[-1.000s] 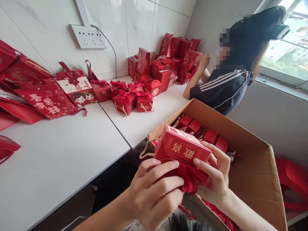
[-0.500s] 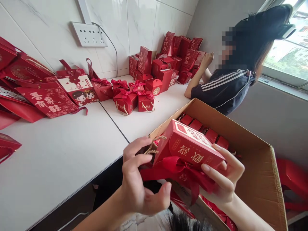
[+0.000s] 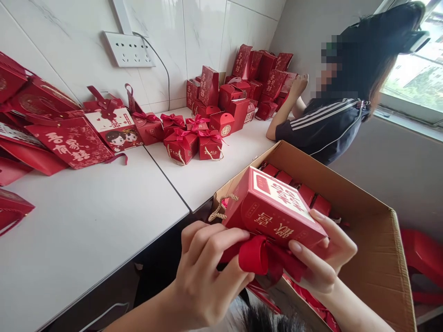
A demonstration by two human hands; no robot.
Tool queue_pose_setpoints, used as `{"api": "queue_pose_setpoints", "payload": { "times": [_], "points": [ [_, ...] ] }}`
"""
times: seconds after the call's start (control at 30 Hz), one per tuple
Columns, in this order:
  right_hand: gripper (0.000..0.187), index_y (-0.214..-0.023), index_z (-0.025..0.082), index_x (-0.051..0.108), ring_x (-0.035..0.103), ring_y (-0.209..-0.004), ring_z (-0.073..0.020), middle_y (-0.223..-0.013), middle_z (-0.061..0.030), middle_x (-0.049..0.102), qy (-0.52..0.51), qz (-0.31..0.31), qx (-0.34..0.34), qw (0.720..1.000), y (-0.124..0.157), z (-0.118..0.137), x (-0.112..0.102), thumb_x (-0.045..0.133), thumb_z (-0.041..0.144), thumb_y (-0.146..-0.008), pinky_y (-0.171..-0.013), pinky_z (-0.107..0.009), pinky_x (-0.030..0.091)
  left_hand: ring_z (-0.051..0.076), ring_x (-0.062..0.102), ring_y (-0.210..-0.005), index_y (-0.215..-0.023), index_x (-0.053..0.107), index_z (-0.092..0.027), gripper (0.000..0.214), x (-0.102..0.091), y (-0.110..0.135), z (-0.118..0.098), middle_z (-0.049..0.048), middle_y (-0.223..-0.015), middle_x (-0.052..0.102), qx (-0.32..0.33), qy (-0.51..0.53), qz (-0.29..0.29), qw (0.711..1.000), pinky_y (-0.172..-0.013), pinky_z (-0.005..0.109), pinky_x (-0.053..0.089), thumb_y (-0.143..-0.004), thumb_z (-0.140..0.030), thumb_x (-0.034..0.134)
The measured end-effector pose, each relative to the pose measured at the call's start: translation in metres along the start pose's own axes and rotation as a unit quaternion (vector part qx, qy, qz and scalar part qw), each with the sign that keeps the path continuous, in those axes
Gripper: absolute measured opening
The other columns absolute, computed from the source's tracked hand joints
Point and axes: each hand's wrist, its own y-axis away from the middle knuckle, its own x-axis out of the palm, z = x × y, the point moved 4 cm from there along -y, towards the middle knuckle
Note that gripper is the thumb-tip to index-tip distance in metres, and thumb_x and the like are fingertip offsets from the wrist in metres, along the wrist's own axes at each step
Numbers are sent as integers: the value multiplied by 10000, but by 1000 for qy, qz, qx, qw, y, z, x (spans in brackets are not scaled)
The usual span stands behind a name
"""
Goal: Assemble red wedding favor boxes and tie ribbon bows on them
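Observation:
I hold a red gift box (image 3: 277,210) with gold lettering and a rope handle, tipped on its side above the open cardboard carton (image 3: 367,258). My right hand (image 3: 320,258) cups the box from beneath, fingers wrapped round its lower edge. My left hand (image 3: 207,276) pinches the red ribbon bow (image 3: 258,256) at the box's near end. Several more red boxes (image 3: 297,189) lie inside the carton.
White tables (image 3: 86,221) carry finished bowed boxes (image 3: 194,140), flat red bags (image 3: 69,143) at left and a heap of red boxes (image 3: 249,83) in the corner. Another person (image 3: 332,115) sits at the far right by the window. A red stool (image 3: 422,258) stands beyond the carton.
The box has tilted up so its top panel shows more. My left hand, spread open half a second ago, has closed on the ribbon bow again.

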Motion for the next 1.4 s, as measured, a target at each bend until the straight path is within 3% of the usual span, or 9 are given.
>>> {"api": "queue_pose_setpoints", "payload": {
  "times": [0.1, 0.27, 0.4, 0.47, 0.7, 0.93, 1.07, 1.27, 1.4],
  "points": [
    [589, -1295, 240, 535, 510, -1235, -264, -1422, -109, 386, -3, -8, 0, 1000, -3, 1, 1, 606, -34, -778, -825, -359, 616, 202, 572, -903, -968, 589, -139, 274, -3, -4, -1, 98, -991, 633, -10, 24, -28, 999, -789, 355, 464, -721, -80, 693],
    [553, -1266, 228, 557, 526, -1214, -244, -1394, -103, 410, 7, -9, -19, 1000, -8, 2, 2, 590, -39, -783, -803, -321, 613, 191, 586, -799, -1307, 339, -124, 562, -4, -10, 7, 106, -954, 635, -98, 214, -49, 971, -718, 366, 518, -828, -267, 595],
    [548, -1227, 224, 580, 528, -1206, -275, -1379, -114, 408, 12, 10, -29, 999, -4, 2, 2, 633, -32, -747, -781, -339, 618, 194, 560, -873, -1013, 581, -144, 181, -5, -9, 5, 90, -910, 620, -53, 127, 10, 990, -767, 334, 510, -835, -173, 591],
    [579, -1235, 236, 570, 532, -1194, -290, -1389, -115, 396, 16, 15, -24, 999, -1, 0, 1, 636, -40, -730, -777, -383, 620, 199, 550, -901, -901, 622, -149, 89, -7, -6, 4, 97, -934, 616, -30, 85, 22, 996, -787, 334, 510, -844, -127, 558],
    [550, -1195, 300, 571, 565, -1142, -286, -1326, -87, 428, 25, 0, 0, 1000, 2, -2, 0, 637, -6, -743, -731, -431, 633, 211, 528, -949, -1017, 634, -147, 190, -6, 0, -1, 121, -1036, 584, -6, 38, 50, 998, -785, 325, 516, -840, -135, 568],
    [490, -1230, 259, 538, 510, -1210, -273, -1333, -106, 388, -8, 60, 8, 998, -12, 3, 2, 607, 45, -795, -778, -420, 633, 202, 472, -905, -897, 648, -118, 121, -1, -3, -3, 101, -995, 563, 2, 70, 22, 997, -844, 361, 440, -826, -89, 554],
    [477, -1230, 214, 531, 462, -1263, -285, -1349, -131, 365, -22, 76, -9, 997, -15, 4, 1, 610, 38, -794, -783, -411, 637, 192, 461, -891, -902, 633, -122, 113, 2, -3, -2, 91, -984, 590, -4, 93, 41, 995, -810, 338, 433, -817, -72, 578],
    [411, -1177, 211, 561, 505, -1211, -302, -1338, -141, 376, -17, 71, -10, 997, -12, 1, 0, 636, 80, -795, -743, -427, 645, 187, 489, -884, -916, 610, -130, 118, 3, -5, -2, 89, -973, 647, -10, 102, 55, 993, -811, 335, 429, -841, -65, 544],
    [407, -1196, 207, 554, 491, -1225, -302, -1325, -150, 376, -21, 67, 0, 998, -12, 0, 0, 630, 103, -810, -759, -427, 640, 203, 495, -916, -922, 598, -138, 132, 4, -3, -1, 128, -1208, 603, -10, 77, 49, 996, -810, 358, 429, -853, -73, 507]
  ]
}}
